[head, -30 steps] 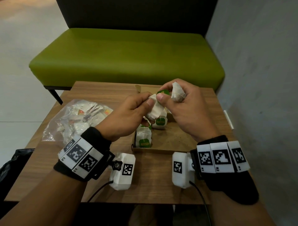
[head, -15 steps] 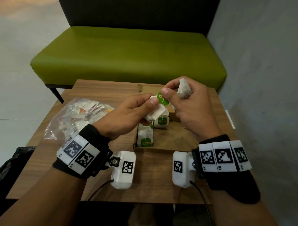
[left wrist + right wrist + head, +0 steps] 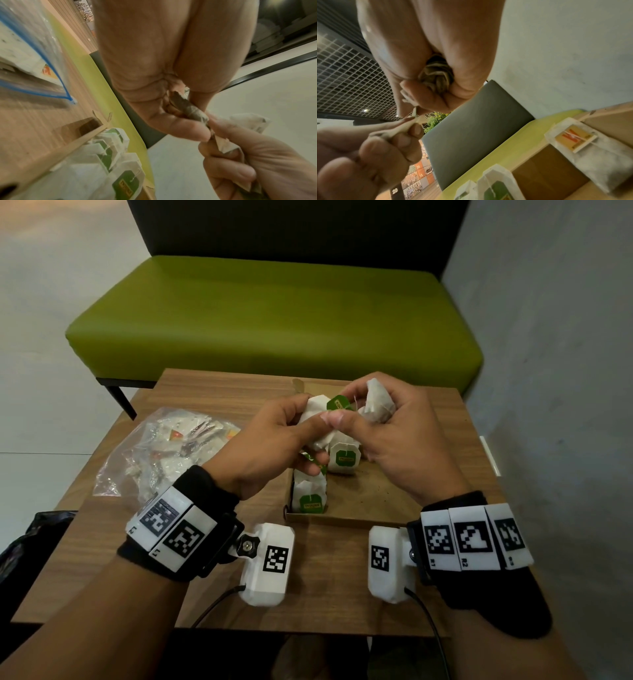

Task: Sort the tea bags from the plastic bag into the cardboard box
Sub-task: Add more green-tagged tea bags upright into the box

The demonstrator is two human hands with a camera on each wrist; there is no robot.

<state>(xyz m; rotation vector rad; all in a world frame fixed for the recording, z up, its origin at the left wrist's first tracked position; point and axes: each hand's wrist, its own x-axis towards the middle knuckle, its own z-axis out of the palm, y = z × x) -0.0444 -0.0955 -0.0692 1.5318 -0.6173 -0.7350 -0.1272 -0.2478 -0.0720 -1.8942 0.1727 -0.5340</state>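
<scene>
Over the cardboard box (image 3: 376,505), my left hand (image 3: 310,416) grips a white tea bag (image 3: 320,438). My right hand (image 3: 346,405) holds a second, crumpled tea bag (image 3: 378,402) in its fingers. Its thumb meets my left thumb just below a green tag (image 3: 339,404) on a string. In the left wrist view the left thumb presses the bag (image 3: 190,111) against the fingers, with the right hand (image 3: 240,162) close by. The right wrist view shows the crumpled bag (image 3: 436,78) bunched in the palm. Two green-tagged tea bags (image 3: 310,496) stand in the box.
A clear plastic bag (image 3: 164,450) with several more tea bags lies on the wooden table (image 3: 102,542) to the left. A tea bag with a yellow and red tag (image 3: 590,148) lies in the box. A green bench (image 3: 274,313) stands behind the table and a grey wall (image 3: 548,371) on the right.
Both hands stay above the box. My right thumb has slid down off the green tag to meet my left thumb, so the tag now shows in full.
</scene>
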